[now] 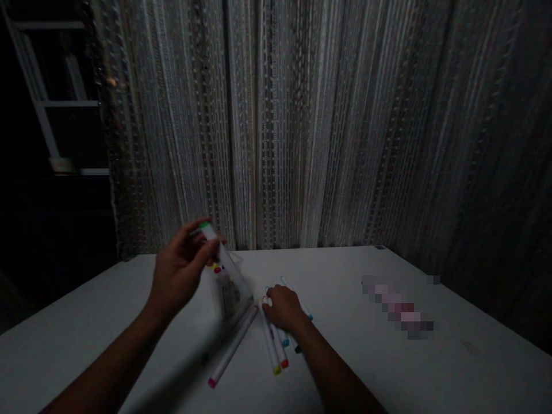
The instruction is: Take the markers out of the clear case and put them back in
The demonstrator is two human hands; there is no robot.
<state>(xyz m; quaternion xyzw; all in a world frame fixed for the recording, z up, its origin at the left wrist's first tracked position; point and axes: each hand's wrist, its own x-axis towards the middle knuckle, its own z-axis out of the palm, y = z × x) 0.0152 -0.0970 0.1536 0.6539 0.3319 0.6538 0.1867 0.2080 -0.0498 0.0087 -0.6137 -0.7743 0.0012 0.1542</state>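
Note:
My left hand (183,267) is raised over the table, its fingers closed round a white marker (228,261) with a green end. The marker slants down to the right. Behind it stands a see-through package (226,293) printed with coloured dots. Low over the table, my right hand (283,307) has its fingers curled down on a loose bunch of white markers (269,339) with yellow, orange, blue and dark ends. The hand hides part of them. Between the hands lies a pink-ended marker (233,348). A blue-ended marker (297,298) shows beyond my right hand.
The white table (345,368) spreads out on both sides. On its right lies a blurred-out pinkish item (397,305). Grey patterned curtains (284,126) hang behind the table, and a dark shelf or window frame (64,103) stands at the left.

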